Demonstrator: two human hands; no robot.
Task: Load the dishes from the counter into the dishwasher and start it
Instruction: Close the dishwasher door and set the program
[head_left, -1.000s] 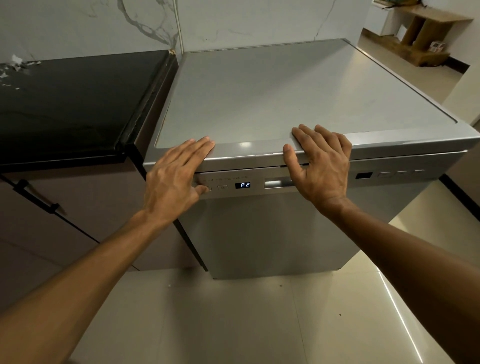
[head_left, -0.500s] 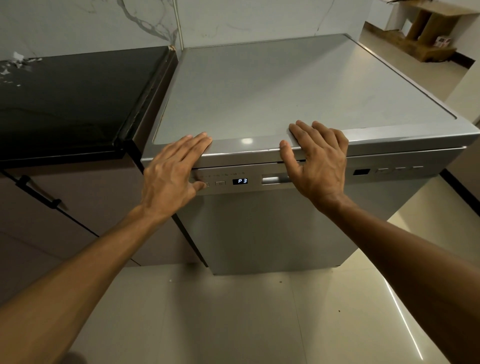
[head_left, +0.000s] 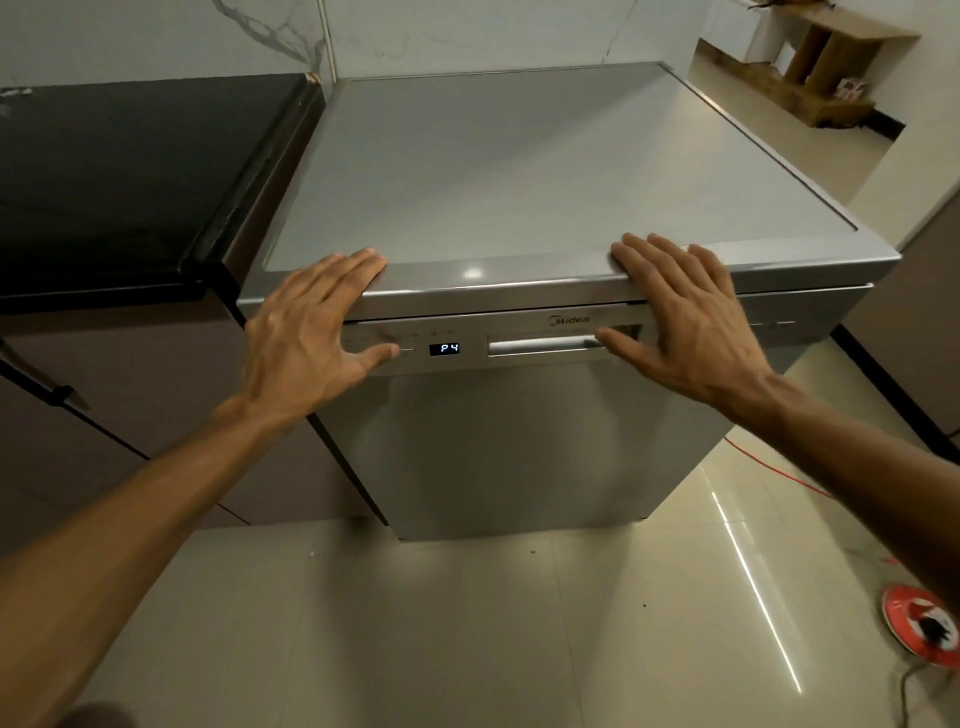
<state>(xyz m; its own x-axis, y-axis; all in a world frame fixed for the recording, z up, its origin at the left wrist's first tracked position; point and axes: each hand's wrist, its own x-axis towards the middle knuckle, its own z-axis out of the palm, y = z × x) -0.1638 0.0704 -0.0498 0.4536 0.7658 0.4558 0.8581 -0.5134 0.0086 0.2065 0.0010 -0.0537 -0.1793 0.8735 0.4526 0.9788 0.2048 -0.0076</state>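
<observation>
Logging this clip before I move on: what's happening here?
A person stands at a closed silver dishwasher, both hands flat on its front top edge. The left hand has its thumb on a button of the control panel, beside the display, which reads P4. The right hand rests over the edge with its thumb by the recessed door handle. No dishes show on the dishwasher's top or the black counter. It looks like program selection.

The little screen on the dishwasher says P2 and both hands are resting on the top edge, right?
Not quite. In the head view the display reads P4, not P2. The rest holds: the left hand and the right hand both rest on the top front edge of the dishwasher.
</observation>
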